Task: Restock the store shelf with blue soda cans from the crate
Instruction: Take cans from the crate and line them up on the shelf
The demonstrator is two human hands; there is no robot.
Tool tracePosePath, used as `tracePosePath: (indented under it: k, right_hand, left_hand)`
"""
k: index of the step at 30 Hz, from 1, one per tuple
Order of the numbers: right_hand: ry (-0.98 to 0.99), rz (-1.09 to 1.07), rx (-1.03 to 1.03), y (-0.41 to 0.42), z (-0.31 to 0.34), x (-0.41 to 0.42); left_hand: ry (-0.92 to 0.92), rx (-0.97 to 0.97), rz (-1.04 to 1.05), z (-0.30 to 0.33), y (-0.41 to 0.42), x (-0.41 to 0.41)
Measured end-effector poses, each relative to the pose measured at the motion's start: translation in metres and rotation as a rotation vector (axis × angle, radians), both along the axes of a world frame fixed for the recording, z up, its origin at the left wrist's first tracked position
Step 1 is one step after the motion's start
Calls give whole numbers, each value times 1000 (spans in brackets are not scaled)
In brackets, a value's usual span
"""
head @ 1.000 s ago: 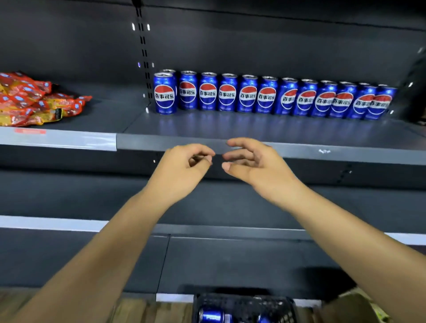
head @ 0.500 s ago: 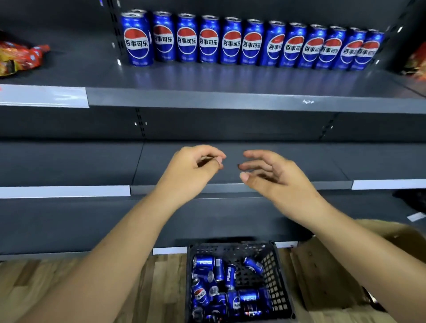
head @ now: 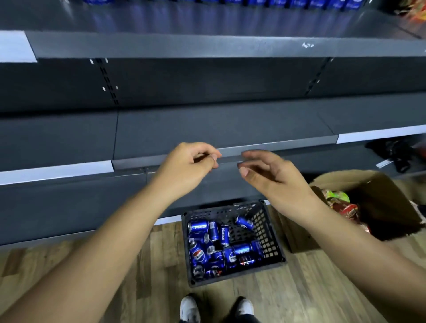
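Both my hands up in front of the mid shelf (head: 219, 129), holding nothing. L hand (head: 184, 168): fingers loosely curled, thumb tip near index, nothing between them. R hand (head: 274, 177): fingers relaxed, slightly bent, spread a bit, palm facing left. The two hands are close together, not touching, approx level w/ the shelf's front edge.

Blue soda cans (head: 221, 246) lie jumbled in the black perforated crate (head: 269, 228) on the wood floor (head: 115, 288), below my hands and just in front of the bottom shelf base. Most cans on their sides, a few end-up; right part of crate shows bare bottom. More blue cans (head: 297, 2) in a row at back of top shelf (head: 207, 43), only bottoms visible at frame top.

R of crate: brown cardboard box (head: 378, 200) w/ snack packets (head: 341, 205) inside. My shoes (head: 191, 309) at bottom, just behind the crate. Dark item on lower shelf far right, can't tell what.
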State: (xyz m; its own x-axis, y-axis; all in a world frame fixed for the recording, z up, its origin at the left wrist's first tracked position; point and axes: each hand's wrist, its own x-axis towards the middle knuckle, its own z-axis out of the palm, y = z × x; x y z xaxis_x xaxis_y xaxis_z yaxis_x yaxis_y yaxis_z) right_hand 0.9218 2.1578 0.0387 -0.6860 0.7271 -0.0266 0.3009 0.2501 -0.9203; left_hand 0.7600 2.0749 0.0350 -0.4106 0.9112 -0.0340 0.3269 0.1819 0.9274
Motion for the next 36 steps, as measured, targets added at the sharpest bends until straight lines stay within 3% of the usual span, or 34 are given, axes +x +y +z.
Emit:
tracePosePath:
  k: [15, 23, 31, 36]
  right_hand:
    - [-134, 34, -163, 40, -75, 44]
    - [-155, 69, -212, 70, -113, 54]
    - [-191, 88, -239, 75, -180, 63]
    - [-151, 38, -302, 77, -249, 64]
  left_hand:
    - [-31, -215, 63, -68, 37, 32]
    - [3, -237, 48, -103, 66, 58]
    - [10, -352, 26, -170, 75, 72]
    - [-50, -327, 88, -224, 101, 71]
